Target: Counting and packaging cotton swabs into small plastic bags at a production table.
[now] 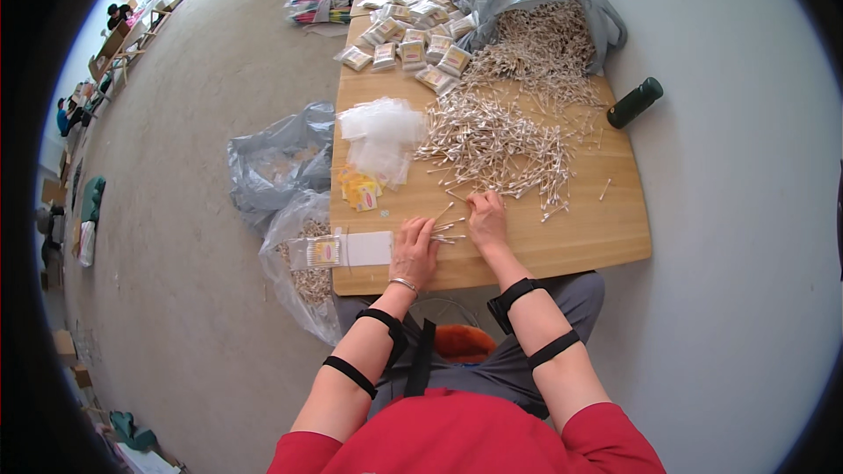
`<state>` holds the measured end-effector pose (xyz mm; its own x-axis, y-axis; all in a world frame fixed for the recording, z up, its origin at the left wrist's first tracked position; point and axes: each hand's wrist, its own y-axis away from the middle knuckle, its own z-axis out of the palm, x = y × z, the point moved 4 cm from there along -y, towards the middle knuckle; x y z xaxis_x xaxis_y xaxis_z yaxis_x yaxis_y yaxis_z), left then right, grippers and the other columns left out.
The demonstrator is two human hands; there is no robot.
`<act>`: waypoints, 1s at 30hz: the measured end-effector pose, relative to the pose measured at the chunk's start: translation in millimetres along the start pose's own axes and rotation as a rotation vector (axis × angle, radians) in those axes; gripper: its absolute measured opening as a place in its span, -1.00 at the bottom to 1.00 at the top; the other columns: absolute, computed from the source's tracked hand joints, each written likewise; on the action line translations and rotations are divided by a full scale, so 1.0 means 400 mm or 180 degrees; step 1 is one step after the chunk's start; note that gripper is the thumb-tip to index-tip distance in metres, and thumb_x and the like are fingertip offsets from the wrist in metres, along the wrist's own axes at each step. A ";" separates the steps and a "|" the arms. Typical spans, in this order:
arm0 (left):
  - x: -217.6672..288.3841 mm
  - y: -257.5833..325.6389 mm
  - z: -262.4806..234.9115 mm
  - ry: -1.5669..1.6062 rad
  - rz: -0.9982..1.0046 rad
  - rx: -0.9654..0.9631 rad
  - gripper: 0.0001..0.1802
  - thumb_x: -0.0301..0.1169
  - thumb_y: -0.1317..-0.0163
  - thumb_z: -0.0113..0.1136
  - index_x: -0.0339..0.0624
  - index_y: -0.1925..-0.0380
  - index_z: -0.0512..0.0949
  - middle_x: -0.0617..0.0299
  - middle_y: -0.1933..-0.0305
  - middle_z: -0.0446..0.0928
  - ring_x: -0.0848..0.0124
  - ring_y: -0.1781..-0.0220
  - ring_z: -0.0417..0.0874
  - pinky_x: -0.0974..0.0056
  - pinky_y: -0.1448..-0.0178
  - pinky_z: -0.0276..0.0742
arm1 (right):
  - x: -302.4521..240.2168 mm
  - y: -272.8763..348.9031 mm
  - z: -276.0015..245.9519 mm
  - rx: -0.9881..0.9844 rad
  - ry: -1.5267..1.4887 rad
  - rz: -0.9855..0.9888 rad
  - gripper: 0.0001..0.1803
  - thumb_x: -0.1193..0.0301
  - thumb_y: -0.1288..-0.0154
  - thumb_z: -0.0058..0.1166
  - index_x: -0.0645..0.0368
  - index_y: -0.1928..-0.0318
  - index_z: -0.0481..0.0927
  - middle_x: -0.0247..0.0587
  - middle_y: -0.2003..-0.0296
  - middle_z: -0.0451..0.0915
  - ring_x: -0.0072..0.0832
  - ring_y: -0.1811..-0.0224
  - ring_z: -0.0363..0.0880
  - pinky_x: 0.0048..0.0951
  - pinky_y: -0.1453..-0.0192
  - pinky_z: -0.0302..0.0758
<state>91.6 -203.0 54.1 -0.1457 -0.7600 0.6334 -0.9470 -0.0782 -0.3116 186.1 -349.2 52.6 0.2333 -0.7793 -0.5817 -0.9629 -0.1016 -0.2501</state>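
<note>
I was gathering cotton swabs (450, 230) between my left hand (414, 252) and right hand (486, 219), fingers loosely closed on them; bagging them probably needed squared ends.

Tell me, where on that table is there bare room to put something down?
Bare wood shows on the table right of the right hand, below the cotton swab pile. The far end is crowded with filled packets and the grey bag.

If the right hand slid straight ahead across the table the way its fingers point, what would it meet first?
Most likely the loose pile of cotton swabs just beyond the right hand, whose fingertips already touch its nearest stragglers on the wooden table.
</note>
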 end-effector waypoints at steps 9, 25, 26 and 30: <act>0.010 0.000 0.002 -0.0577 0.0508 -0.0173 -0.62 -0.47 -0.16 0.11 -0.08 -0.03 0.48 0.25 -0.10 0.48 0.26 -0.28 0.36 0.08 -0.40 0.17 | -0.023 0.003 0.017 -0.0168 -0.0066 -0.0219 -0.83 0.54 -0.10 0.00 0.06 0.36 0.65 -0.22 0.33 0.47 -0.24 0.14 0.44 -0.31 0.01 0.42; 0.009 0.000 0.001 -0.0217 0.0534 0.0053 -0.73 -0.47 -0.15 0.16 -0.12 0.11 0.53 0.21 0.01 0.52 0.26 -0.18 0.46 0.07 -0.36 0.26 | 0.032 0.012 -0.076 0.0374 0.0634 0.0129 -0.81 0.45 -0.12 0.11 0.02 0.21 0.59 -0.22 0.21 0.43 -0.21 0.07 0.37 -0.24 0.00 0.38; 0.006 0.002 0.001 -0.0193 0.0556 0.0062 -0.74 -0.48 -0.14 0.16 -0.13 0.12 0.53 0.21 0.02 0.53 0.25 -0.18 0.46 0.07 -0.34 0.28 | 0.023 0.017 -0.069 0.0372 0.0631 0.0127 -0.81 0.45 -0.12 0.11 0.02 0.21 0.59 -0.22 0.21 0.43 -0.21 0.07 0.37 -0.24 0.00 0.38; 0.007 -0.001 0.000 0.0014 0.0503 0.0042 -0.74 -0.50 -0.17 0.13 -0.16 0.10 0.52 0.14 0.00 0.50 0.16 -0.17 0.45 0.05 -0.35 0.27 | -0.036 0.049 0.002 -0.0338 0.0086 -0.0502 -0.79 0.43 -0.08 0.16 0.00 0.21 0.60 -0.26 0.21 0.43 -0.24 0.09 0.38 -0.26 0.02 0.39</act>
<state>91.4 -205.2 55.9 -0.2939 -0.7606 0.5789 -0.9083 0.0338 -0.4169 164.2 -339.5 55.3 0.3800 -0.7647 -0.5204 -0.9240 -0.2873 -0.2525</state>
